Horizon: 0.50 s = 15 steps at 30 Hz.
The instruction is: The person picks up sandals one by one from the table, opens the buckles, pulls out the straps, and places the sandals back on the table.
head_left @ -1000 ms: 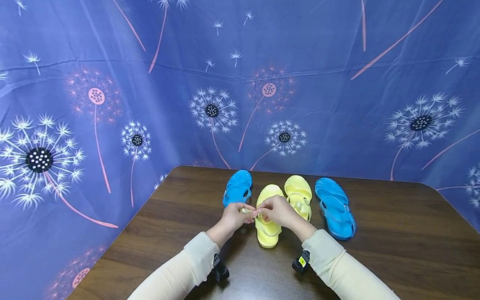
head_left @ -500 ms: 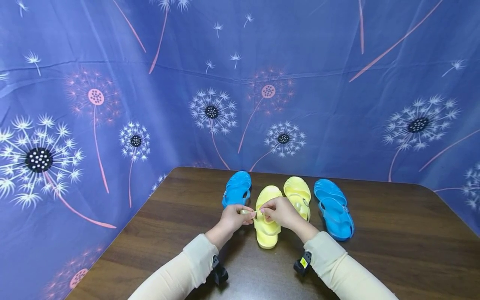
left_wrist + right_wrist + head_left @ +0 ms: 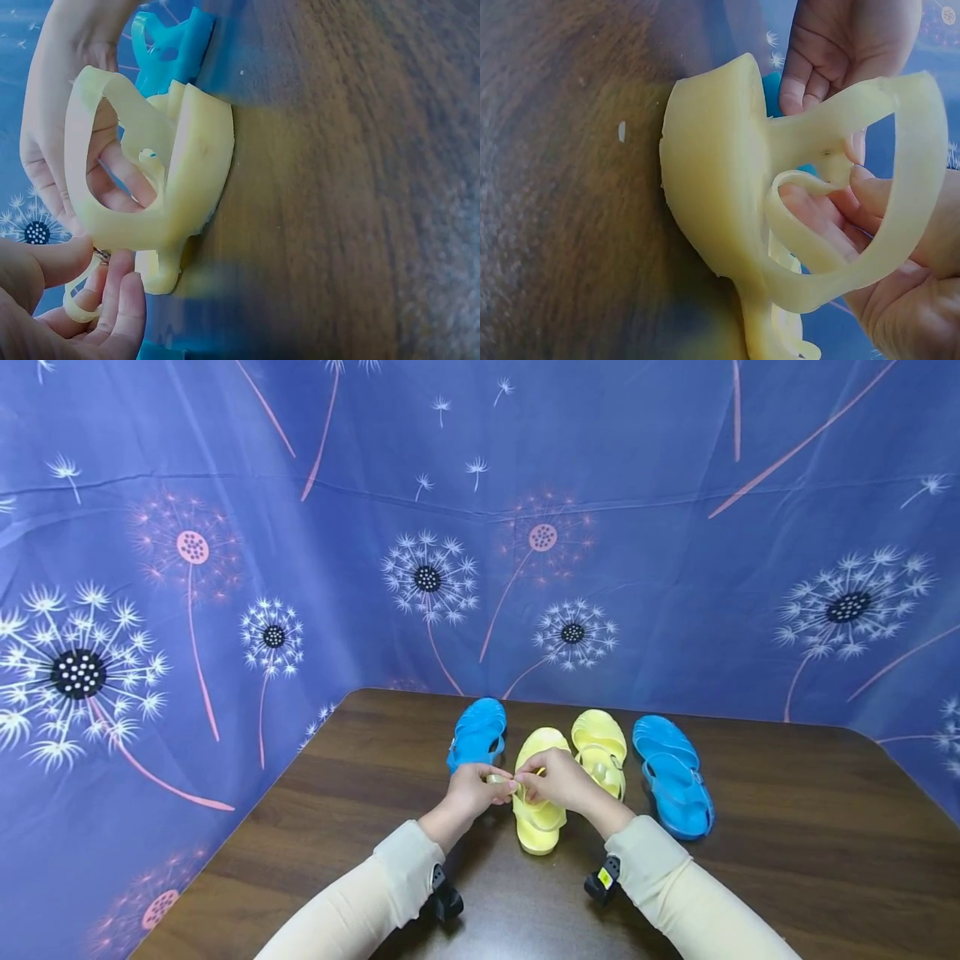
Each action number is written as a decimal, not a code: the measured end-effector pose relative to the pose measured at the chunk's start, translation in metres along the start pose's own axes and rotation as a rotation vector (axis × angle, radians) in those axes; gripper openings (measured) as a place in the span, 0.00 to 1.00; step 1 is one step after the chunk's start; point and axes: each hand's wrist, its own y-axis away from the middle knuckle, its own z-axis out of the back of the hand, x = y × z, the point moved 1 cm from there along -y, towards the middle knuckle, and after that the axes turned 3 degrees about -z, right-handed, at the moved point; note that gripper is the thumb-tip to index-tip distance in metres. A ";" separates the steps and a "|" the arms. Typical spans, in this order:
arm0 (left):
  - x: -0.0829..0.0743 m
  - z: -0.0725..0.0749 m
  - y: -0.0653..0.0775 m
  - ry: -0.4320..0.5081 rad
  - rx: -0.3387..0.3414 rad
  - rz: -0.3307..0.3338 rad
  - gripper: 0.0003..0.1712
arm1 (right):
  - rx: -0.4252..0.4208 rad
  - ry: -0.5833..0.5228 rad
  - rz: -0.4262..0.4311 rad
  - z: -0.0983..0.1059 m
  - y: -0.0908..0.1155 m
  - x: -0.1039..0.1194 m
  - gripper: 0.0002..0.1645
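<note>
Okay, so going big to small, with the near yellow sandal (image 3: 537,839) as my reference: the flowery blue cloth (image 3: 645,568) hangs behind it and the wooden table (image 3: 787,810) is under it. One blue sandal (image 3: 478,727) sits off to its left, a bit farther back. The second yellow sandal (image 3: 600,745) is just to its right, and another blue sandal (image 3: 673,777) is past that.

None of the footwear has visibly shifted. What did change is the hands: half a second ago there was a slim gap between the fingertips, and now they're back together over that sandal's left edge. The right hand (image 3: 564,781) looks to be pinching the free end of the strap (image 3: 921,150), while the left hand (image 3: 474,789) pinches the little buckle (image 3: 102,255), thumb against fingers.

To me that means the fiddly strap-and-buckle bit is mid-go, not finished. Can't tell if the end is through the buckle, fingers hide it.
</note>
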 end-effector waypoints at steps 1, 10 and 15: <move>0.000 0.000 0.000 -0.003 0.000 -0.004 0.09 | 0.004 -0.011 0.001 0.000 0.000 -0.001 0.08; -0.001 -0.002 0.002 -0.007 -0.002 -0.017 0.09 | 0.002 -0.058 -0.026 -0.001 0.001 -0.010 0.09; -0.002 -0.002 0.004 -0.002 -0.010 -0.025 0.09 | -0.011 -0.063 -0.046 -0.001 0.002 -0.011 0.09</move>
